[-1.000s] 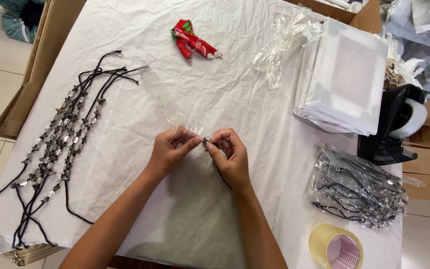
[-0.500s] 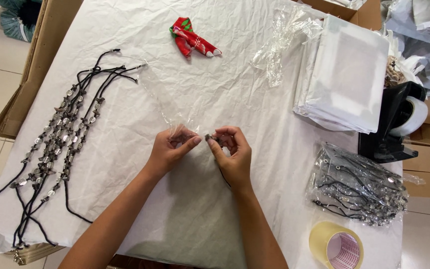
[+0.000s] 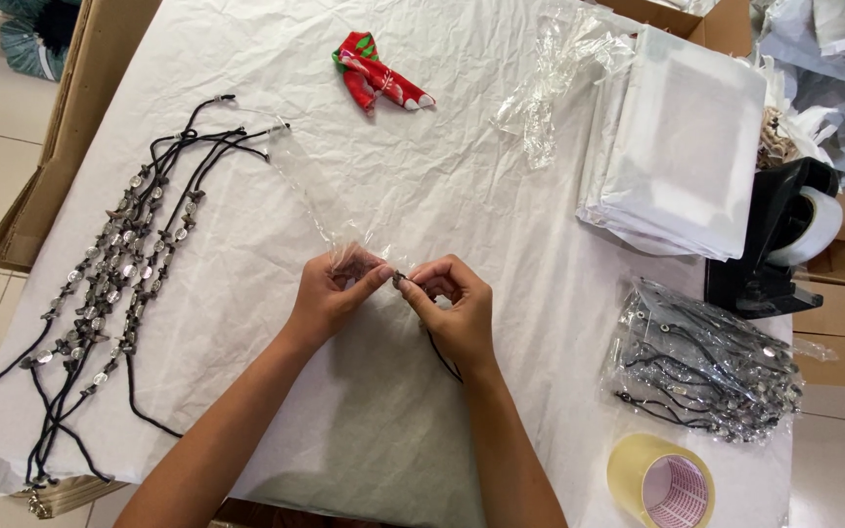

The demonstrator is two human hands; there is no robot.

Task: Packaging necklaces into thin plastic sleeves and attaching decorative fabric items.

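My left hand pinches the near end of a long clear plastic sleeve that lies across the white table cloth. My right hand holds a black cord necklace by its end, right at the sleeve's mouth; the cord trails down beside my right wrist. The two hands almost touch at the middle of the table.
Several black beaded necklaces lie spread at the left. Bagged necklaces sit at the right, a tape roll below them, a black tape dispenser, a white bag stack, crumpled clear bags and a red cloth.
The hands have stayed in place; my fingers shifted slightly on the sleeve's mouth and the cord end.
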